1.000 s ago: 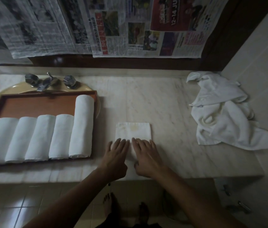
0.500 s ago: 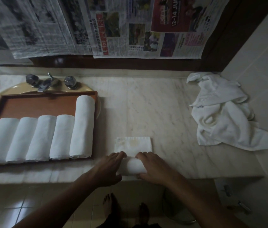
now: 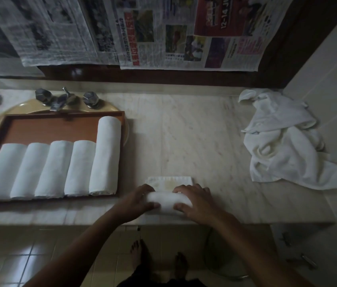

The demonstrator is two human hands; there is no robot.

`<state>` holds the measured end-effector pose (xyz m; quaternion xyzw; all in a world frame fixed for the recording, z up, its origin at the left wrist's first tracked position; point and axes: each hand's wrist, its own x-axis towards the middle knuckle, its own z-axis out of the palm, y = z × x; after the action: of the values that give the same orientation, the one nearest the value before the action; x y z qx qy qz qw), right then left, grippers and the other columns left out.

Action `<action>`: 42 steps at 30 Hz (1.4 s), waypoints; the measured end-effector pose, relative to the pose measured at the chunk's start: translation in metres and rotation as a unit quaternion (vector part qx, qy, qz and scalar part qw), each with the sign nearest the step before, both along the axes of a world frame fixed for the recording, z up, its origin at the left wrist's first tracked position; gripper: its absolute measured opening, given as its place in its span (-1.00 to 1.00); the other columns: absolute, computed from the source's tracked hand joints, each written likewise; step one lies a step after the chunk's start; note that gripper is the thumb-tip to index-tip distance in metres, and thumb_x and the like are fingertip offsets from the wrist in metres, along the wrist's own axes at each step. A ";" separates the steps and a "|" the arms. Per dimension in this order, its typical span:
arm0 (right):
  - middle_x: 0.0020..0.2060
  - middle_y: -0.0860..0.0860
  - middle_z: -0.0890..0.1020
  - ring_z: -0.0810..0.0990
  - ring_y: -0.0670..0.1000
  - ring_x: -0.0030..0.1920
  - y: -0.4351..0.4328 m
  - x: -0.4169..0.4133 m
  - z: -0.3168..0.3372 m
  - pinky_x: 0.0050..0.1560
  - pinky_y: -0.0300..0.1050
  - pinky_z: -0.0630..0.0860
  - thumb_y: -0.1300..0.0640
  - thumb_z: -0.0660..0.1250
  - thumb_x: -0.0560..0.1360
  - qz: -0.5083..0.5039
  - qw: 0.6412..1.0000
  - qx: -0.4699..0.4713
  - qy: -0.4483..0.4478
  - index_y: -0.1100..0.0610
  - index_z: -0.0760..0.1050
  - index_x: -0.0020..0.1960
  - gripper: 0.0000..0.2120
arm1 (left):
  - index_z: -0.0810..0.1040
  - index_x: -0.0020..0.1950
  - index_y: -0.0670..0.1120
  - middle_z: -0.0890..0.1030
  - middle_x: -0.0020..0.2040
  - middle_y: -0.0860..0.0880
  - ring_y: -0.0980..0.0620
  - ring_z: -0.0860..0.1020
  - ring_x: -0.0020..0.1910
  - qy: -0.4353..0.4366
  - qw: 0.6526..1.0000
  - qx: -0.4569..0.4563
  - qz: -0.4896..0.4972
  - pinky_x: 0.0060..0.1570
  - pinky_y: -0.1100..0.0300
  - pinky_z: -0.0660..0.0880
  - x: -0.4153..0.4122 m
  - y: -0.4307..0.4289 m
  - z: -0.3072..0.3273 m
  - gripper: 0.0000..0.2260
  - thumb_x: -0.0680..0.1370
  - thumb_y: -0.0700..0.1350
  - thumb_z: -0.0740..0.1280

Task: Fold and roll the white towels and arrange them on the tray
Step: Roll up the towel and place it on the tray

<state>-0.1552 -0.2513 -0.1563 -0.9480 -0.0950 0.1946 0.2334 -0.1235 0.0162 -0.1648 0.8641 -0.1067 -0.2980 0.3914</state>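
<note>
Both forearms [image 3: 85,241] are extending in from the bottom of the frame, converging at lower centre. The left hand [image 3: 139,201] and right hand [image 3: 196,200] are gripping the two ends of a towel roll [image 3: 168,200], fingers [image 3: 190,188] curling over its far side, thumbs [image 3: 179,207] pressing the near side (bare feet [image 3: 138,251] are showing below).

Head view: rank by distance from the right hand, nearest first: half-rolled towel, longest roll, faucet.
1. Half-rolled towel: gripped by the right hand.
2. Longest roll: to the left, on the tray's right side.
3. Faucet: far back left, beyond the tray.
</note>
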 end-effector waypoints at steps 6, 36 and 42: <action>0.24 -0.06 0.58 0.51 0.07 0.23 0.023 -0.013 -0.003 0.19 0.09 0.43 -0.03 0.35 0.53 -0.007 0.986 -0.027 -0.167 -0.09 0.57 0.33 -0.63 | 0.62 0.14 0.00 0.64 0.03 0.00 0.05 0.64 -0.04 0.022 0.999 -0.009 0.045 0.00 -0.09 0.63 0.012 -0.010 0.003 -0.43 0.34 0.39 0.39; 0.27 -0.01 0.59 0.61 0.06 0.15 0.034 0.045 0.012 0.08 0.00 0.58 -0.11 0.54 0.32 0.051 0.992 -0.024 0.110 -0.07 0.32 0.48 -0.22 | 0.42 0.37 0.05 0.56 0.24 -0.08 -0.13 0.64 0.15 0.220 0.848 -0.277 0.394 0.02 0.01 0.68 -0.019 -0.049 0.022 -0.53 0.54 0.09 0.50; 0.36 -0.05 0.46 0.49 0.05 0.31 0.026 0.008 0.026 0.28 0.09 0.48 -0.30 0.52 0.32 0.049 0.998 -0.006 0.027 -0.18 0.15 0.56 -0.07 | 0.56 0.24 0.06 0.65 0.18 -0.07 -0.07 0.65 0.13 0.174 0.837 -0.302 0.423 -0.04 0.01 0.68 -0.029 -0.060 0.039 -0.62 0.48 0.07 0.55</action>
<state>-0.1470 -0.2257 -0.1308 -0.9380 -0.1336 0.2317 0.2205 -0.1530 -0.0441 -0.1261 0.5982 0.2545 -0.2015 0.7327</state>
